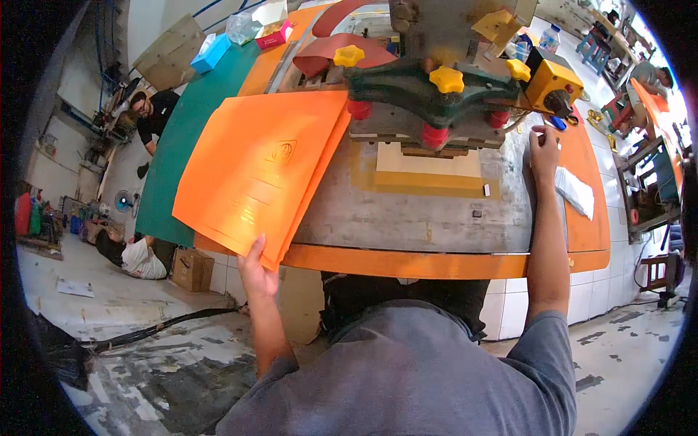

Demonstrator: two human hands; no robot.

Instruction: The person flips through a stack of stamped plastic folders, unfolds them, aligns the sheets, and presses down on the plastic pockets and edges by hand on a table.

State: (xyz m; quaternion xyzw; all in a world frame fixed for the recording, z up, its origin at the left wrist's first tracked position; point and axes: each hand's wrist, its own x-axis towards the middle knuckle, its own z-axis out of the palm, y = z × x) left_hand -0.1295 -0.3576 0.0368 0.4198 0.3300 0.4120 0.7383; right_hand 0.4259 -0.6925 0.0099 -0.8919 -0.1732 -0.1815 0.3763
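Observation:
My left hand [257, 270] grips the near corner of a stack of orange printed sheets [254, 167] lying at the left of the grey metal machine bed [407, 218]. My right hand [544, 149] rests flat at the right side of the bed, fingers reaching toward a small blue control [558, 123] below the yellow box [552, 81]. Between the hands stands the dark green press head [429, 87] with yellow and red knobs. A tan and yellow block [429, 171] lies under it.
An orange table edge [407, 263] runs along the front. A white cloth [574, 190] lies right of my right hand. A green board [182, 138] sits left of the sheets. Persons are at the far left on the floor and far right at benches. A cardboard box [192, 269] stands below.

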